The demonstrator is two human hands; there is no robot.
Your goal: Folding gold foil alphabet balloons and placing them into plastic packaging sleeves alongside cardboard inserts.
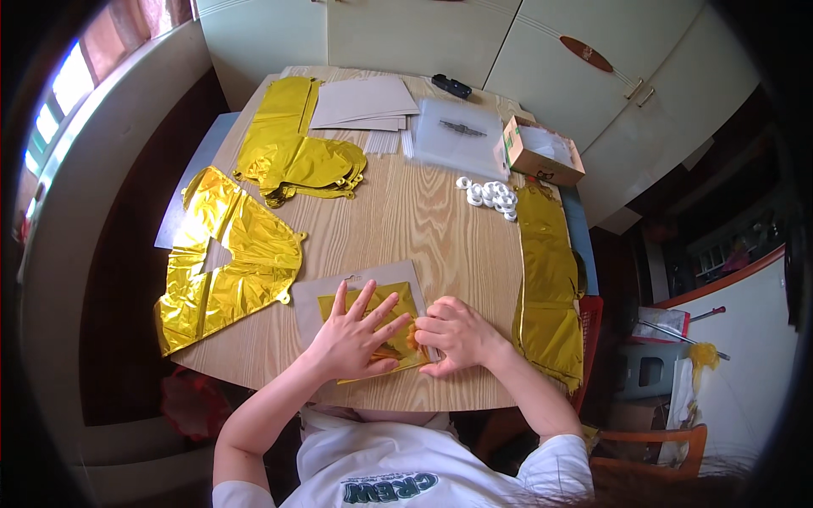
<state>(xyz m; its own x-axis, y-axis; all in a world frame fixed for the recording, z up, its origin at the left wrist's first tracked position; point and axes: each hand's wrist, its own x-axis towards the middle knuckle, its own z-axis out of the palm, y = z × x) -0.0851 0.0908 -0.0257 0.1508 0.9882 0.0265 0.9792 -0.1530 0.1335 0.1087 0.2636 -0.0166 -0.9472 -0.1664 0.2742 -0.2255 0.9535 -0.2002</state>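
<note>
In front of me, a folded gold foil balloon [406, 296] lies on a grey-beige card [391, 273] near the table's front edge. My left hand [347, 340] presses flat on the foil, fingers spread. At the packet's right edge, my right hand [459, 335] is closed, its curled fingers gripping the edge of the foil. The fingers hide part of that edge. To the left spreads an unfolded gold foil balloon [254, 288] with small tabs and an opening in its middle.
More flat gold foil balloons lie at the far left [284, 144] and along the right edge [546, 288]. Behind are stacked cards [360, 97], clear plastic bags [457, 140], a black object [451, 85], an open cardboard box [542, 165] and several white ribbon rolls [489, 195].
</note>
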